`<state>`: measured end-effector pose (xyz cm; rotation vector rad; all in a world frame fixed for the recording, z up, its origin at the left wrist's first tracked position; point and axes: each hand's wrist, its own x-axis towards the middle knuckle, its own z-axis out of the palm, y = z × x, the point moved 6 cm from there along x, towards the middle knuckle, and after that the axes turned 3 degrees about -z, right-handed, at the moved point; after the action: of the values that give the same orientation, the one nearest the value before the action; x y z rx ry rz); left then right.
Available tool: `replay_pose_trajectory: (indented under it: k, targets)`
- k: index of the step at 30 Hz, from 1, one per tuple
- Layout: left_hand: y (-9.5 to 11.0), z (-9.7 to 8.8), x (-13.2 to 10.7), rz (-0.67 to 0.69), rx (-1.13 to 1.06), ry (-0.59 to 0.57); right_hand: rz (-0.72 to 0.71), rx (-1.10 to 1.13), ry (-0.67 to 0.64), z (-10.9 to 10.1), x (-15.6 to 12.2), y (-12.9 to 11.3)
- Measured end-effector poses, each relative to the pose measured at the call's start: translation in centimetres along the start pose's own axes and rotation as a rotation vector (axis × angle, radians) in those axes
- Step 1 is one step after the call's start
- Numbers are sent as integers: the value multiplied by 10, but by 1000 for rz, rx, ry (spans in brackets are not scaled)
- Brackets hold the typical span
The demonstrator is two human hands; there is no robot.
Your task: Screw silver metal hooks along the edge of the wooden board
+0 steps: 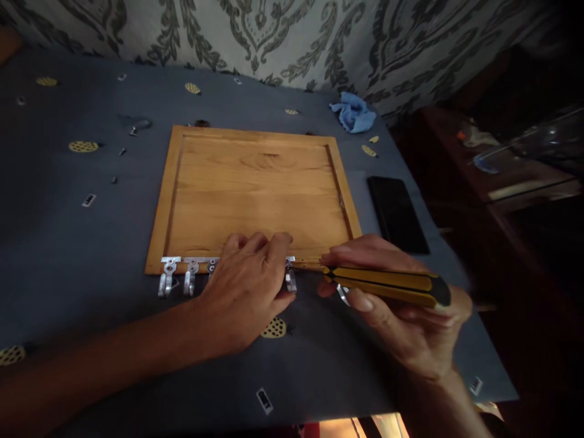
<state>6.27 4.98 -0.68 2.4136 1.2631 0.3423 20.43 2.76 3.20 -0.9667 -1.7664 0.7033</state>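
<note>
A wooden framed board (260, 194) lies on the table. Along its near edge runs a silver metal hook rail (191, 267) with several hooks hanging over the side. My left hand (253, 286) is closed over the middle of this rail, fingers on the board's edge and thumb below by a hook (291, 281); it covers part of the rail. In my right hand (406, 322) is a screwdriver (387, 286) with a yellow and black handle, its shaft pointing left toward the rail. A curved silver piece (343, 295) shows by the right fingers.
A black phone (398, 214) lies right of the board, and a crumpled blue cloth (353, 112) sits at the back. Small metal parts (133, 131) are scattered at the left on the grey patterned tablecloth (114, 243). A reddish-brown shelf (460, 152) stands at the right.
</note>
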Motion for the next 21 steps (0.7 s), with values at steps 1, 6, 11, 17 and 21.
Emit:
replay_pose_trajectory:
  k: [1,6,11,17,21]
  targets:
    - [0,0,0,-1,-1,0,-7,4,-28,-1,1,-1]
    - [-2,1,0,-16,-11,-6,-19,-79,55,-7,-1,-2]
    - [-1,0,0,-23,-20,-16,-3,21,134,0,-7,0]
    - [-1,-1,0,-13,-6,-9,94,68,150,-4,-7,4]
    - [-1,-1,0,-17,4,5,57,39,78,-3,-3,-1]
